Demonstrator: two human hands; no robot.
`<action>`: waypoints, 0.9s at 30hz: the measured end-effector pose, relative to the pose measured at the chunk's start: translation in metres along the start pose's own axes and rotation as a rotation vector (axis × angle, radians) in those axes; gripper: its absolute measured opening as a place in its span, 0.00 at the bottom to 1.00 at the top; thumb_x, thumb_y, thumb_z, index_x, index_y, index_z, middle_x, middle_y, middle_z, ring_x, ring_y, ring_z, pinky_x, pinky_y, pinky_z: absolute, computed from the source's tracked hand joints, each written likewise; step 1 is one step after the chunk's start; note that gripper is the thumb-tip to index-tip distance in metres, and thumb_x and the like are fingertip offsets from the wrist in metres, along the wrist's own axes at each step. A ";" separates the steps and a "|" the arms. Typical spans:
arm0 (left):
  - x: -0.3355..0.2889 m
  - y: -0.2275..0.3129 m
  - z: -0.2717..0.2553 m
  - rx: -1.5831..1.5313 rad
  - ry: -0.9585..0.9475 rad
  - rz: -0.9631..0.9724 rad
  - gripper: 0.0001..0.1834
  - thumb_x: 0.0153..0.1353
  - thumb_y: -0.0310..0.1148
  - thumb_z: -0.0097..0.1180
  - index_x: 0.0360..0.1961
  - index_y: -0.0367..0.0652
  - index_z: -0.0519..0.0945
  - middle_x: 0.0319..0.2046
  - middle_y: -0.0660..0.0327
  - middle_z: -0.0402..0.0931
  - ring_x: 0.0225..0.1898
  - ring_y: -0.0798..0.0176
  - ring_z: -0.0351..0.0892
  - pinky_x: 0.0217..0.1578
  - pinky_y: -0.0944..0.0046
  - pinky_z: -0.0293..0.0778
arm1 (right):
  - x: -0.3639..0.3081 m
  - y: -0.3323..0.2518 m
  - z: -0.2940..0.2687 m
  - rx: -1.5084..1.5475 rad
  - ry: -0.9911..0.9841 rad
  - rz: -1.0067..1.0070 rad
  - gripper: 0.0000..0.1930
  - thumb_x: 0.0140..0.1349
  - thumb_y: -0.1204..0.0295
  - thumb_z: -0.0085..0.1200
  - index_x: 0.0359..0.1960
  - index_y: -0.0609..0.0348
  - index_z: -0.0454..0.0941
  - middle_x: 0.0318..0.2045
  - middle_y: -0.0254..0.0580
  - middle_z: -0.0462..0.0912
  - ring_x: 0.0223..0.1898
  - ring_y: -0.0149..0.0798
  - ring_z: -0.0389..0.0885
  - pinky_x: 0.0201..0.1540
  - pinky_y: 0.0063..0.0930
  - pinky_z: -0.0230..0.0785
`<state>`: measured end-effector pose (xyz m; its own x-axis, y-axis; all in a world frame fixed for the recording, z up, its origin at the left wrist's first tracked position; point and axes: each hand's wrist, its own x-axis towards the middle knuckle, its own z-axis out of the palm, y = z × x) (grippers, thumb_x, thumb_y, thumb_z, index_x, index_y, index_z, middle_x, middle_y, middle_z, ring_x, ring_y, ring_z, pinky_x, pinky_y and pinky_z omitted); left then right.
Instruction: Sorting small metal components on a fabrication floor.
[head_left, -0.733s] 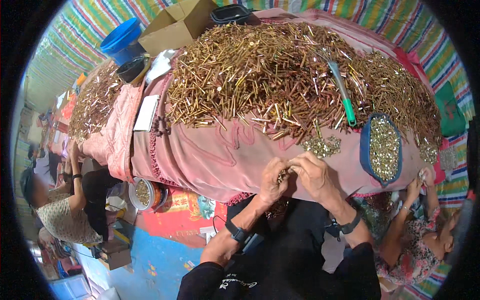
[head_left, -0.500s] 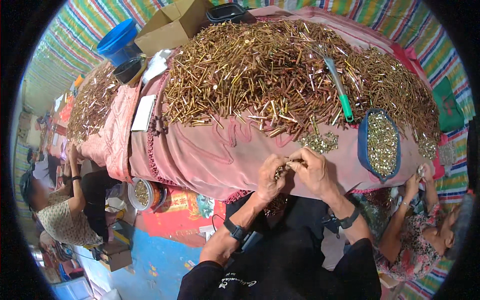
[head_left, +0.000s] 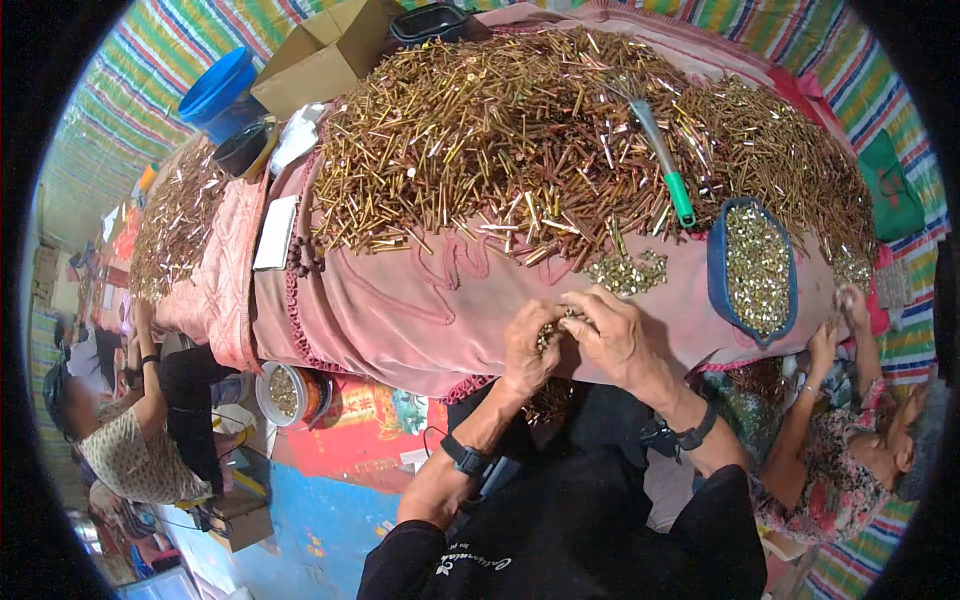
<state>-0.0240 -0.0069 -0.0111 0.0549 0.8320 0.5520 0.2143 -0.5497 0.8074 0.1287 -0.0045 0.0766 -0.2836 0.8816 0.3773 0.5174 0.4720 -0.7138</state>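
Note:
My left hand point(head_left: 528, 350) is closed around several small brassy metal pieces, some showing between its fingers. My right hand point(head_left: 612, 332) meets it with thumb and forefinger pinched on a small metal piece whose shape I cannot make out. Both are above the near edge of a pink cloth point(head_left: 400, 310). Just beyond my right hand lies a small heap of shiny golden pieces point(head_left: 628, 272). Farther off spreads a big pile of thin copper-coloured metal tubes point(head_left: 500, 150). More tubes point(head_left: 548, 402) show below my hands, against my dark clothes.
A blue tray point(head_left: 716, 275) of golden pieces stands at the right, near a green-handled tool point(head_left: 680, 200). A cardboard box point(head_left: 325, 65) and a blue bucket point(head_left: 222, 95) are at the far left. Co-workers sit left point(head_left: 140, 440) and right point(head_left: 830, 460). A white tub point(head_left: 272, 405) stands lower left.
The whole view has shifted slightly. My hands remain together, and my right fingers have moved a little over the small piece. The right co-worker's hands have moved closer to the cloth.

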 end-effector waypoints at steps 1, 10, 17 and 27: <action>0.000 0.000 -0.001 -0.003 -0.005 -0.017 0.18 0.46 0.16 0.57 0.41 0.39 0.79 0.35 0.51 0.76 0.36 0.45 0.78 0.37 0.55 0.74 | 0.000 0.000 0.000 -0.018 -0.002 -0.051 0.10 0.56 0.81 0.62 0.40 0.66 0.78 0.34 0.49 0.80 0.35 0.48 0.82 0.37 0.38 0.75; 0.001 0.000 0.000 0.059 -0.009 -0.012 0.17 0.46 0.18 0.58 0.40 0.39 0.78 0.35 0.51 0.76 0.37 0.45 0.78 0.38 0.54 0.74 | 0.005 0.021 0.003 0.022 -0.037 -0.124 0.08 0.56 0.81 0.62 0.37 0.63 0.78 0.31 0.47 0.79 0.34 0.48 0.82 0.34 0.37 0.75; 0.001 0.000 0.000 0.003 0.007 0.003 0.15 0.49 0.17 0.54 0.40 0.36 0.79 0.35 0.52 0.78 0.35 0.50 0.79 0.36 0.59 0.75 | 0.007 0.015 0.000 -0.005 -0.049 -0.215 0.08 0.54 0.84 0.61 0.36 0.66 0.78 0.32 0.47 0.79 0.33 0.47 0.81 0.34 0.36 0.75; 0.003 0.000 -0.001 -0.062 0.017 0.013 0.13 0.51 0.18 0.54 0.40 0.37 0.78 0.35 0.50 0.78 0.35 0.47 0.79 0.37 0.57 0.75 | 0.001 0.006 0.005 -0.151 0.045 -0.329 0.10 0.51 0.88 0.56 0.36 0.65 0.79 0.37 0.51 0.80 0.37 0.53 0.82 0.40 0.40 0.76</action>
<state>-0.0250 -0.0044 -0.0093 0.0408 0.8236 0.5656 0.1531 -0.5646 0.8110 0.1278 -0.0005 0.0696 -0.4207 0.6805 0.5999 0.5188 0.7229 -0.4563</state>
